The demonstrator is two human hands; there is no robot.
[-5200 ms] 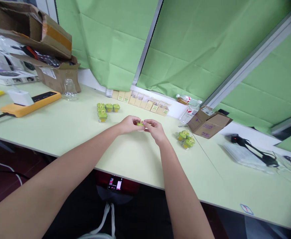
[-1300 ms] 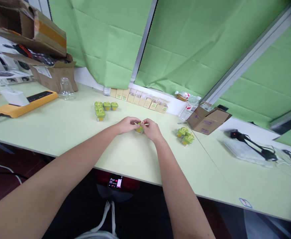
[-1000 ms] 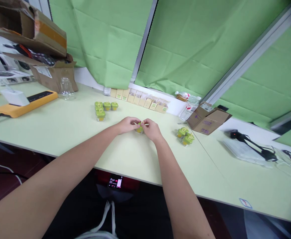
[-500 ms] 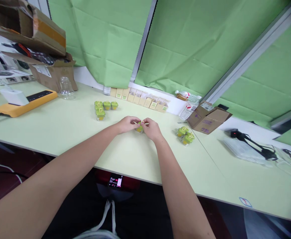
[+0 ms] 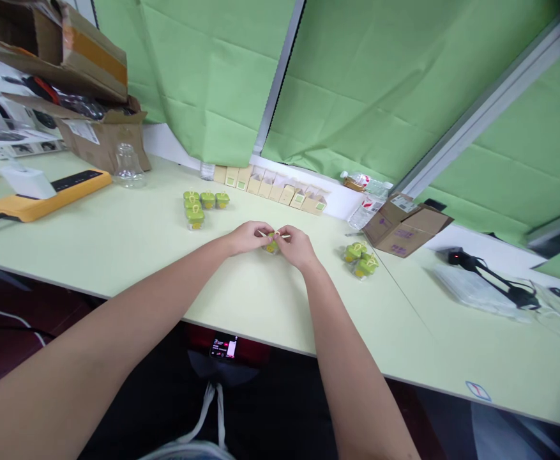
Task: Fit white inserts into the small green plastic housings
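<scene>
Between my hands a small clear box with a green lid [image 5: 271, 247] stands on the table, something yellow inside it. My left hand [image 5: 249, 237] is closed at its left side, fingertips pinching a thin pale ribbon over the lid. On the other side my right hand [image 5: 297, 245] pinches the same pale ribbon [image 5: 287, 236], whose ends stick out past the fingers. The fingers hide most of the lid and the ribbon's crossing. Several similar boxes with pale ribbon on top form a group at the left [image 5: 195, 216]; more stand at the right [image 5: 366, 266].
A row of small cardboard boxes [image 5: 274, 187] lines the wall. Plastic bottles [image 5: 366, 209] and an open carton [image 5: 404, 225] are at the back right. An orange power strip [image 5: 64, 195], a clear jar [image 5: 128, 167] and stacked cartons [image 5: 95, 57] occupy the left. A phone [image 5: 223, 345] lies below the table edge.
Both hands stay at the same box, with only slight finger movement at the ribbon. The whole view has shifted a little.
</scene>
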